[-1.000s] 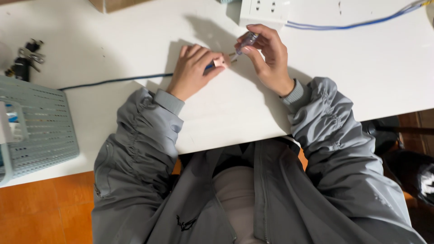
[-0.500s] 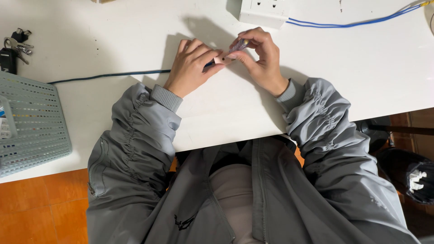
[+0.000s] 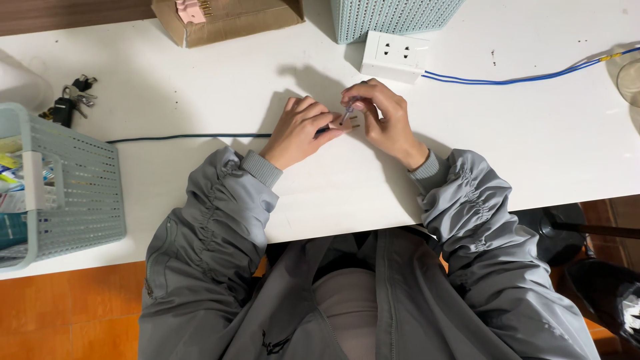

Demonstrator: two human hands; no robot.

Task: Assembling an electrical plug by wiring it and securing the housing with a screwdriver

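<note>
Both hands meet over a white table [image 3: 200, 93]. My left hand [image 3: 303, 130] presses down on a small plug [image 3: 355, 125] at the end of a dark cable [image 3: 187, 137] that runs off to the left. My right hand [image 3: 383, 120] pinches a small screwdriver [image 3: 347, 112] with a clear handle, its tip down at the plug. The fingers hide most of the plug. A white socket block [image 3: 395, 53] lies just beyond the hands, with thin blue wires [image 3: 527, 79] leading off to the right.
A pale blue perforated basket [image 3: 73, 193] with packets stands at the left edge. A bunch of keys [image 3: 70, 103] lies behind it. A cardboard box [image 3: 227, 20] and a second blue basket [image 3: 393, 17] sit at the table's far edge. A glass [image 3: 630, 77] shows at the right.
The view has tilted up, showing more of the far table. My right hand has brought the screwdriver down from a raised hold onto the plug under my left fingers.
</note>
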